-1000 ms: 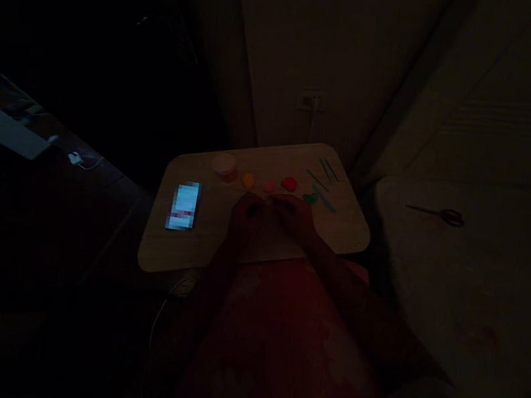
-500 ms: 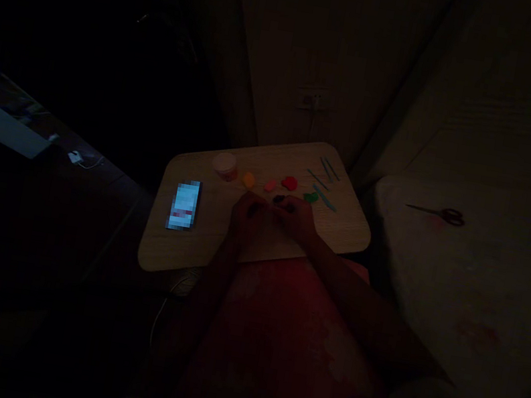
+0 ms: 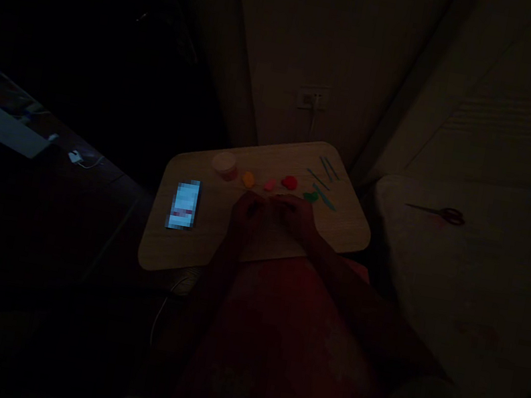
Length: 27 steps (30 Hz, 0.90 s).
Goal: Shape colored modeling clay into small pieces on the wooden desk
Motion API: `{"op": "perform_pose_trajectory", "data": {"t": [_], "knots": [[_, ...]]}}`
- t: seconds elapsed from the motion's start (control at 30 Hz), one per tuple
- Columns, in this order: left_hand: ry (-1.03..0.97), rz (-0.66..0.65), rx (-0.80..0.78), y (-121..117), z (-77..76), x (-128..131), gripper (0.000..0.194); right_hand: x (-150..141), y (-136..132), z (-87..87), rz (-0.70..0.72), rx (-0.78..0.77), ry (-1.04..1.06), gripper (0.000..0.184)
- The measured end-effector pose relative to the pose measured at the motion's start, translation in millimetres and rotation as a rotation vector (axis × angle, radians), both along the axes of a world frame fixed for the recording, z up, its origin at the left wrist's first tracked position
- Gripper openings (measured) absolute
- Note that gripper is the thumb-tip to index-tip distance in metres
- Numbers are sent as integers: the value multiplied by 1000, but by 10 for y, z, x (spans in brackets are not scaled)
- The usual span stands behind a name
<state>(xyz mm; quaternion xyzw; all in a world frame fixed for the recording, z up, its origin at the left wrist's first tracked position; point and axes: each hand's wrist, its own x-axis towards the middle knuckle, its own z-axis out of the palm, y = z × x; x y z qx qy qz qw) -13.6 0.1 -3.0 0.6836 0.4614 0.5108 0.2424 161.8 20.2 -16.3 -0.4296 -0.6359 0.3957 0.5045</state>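
Observation:
In dim light, my left hand [image 3: 246, 213] and my right hand [image 3: 297, 215] meet over the near middle of a small wooden table [image 3: 201, 249]. The fingers of both are curled in and their tips come together. Whatever lies between them is hidden in shadow. Just beyond my hands, lumps that look like modelling clay lie in a row: orange [image 3: 248, 180], pink [image 3: 270, 185] and red [image 3: 289, 182]. A green lump [image 3: 311, 196] is close to my right hand, beside a flat teal tool [image 3: 325, 197].
Several thin sticks [image 3: 318, 179] lie at the table's far right. A lidded tub [image 3: 225, 166] stands at the back left, with a lit phone [image 3: 183, 205] nearer. Scissors [image 3: 446, 215] rest on a pale surface to the right. A wall socket [image 3: 313, 97] with a plug is behind.
A small dark piece that showed at the fingertips of my right hand is out of sight now. The fingers of my right hand have shifted slightly; the things on the table stay put.

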Motion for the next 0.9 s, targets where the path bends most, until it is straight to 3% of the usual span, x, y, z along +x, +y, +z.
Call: {"op": "perform_pose_trajectory", "data": {"t": [0.33, 0.63, 0.9], "knots": [[-22, -17, 30, 8, -29, -3, 6, -50, -21, -7, 8, -99, 81, 20], [3, 0, 33, 6, -19, -6, 7, -23, -65, 66, -6, -120, 37, 41], [10, -5, 37, 6, -29, -7, 7, 0, -10, 11, -33, -1, -1, 29]]}}
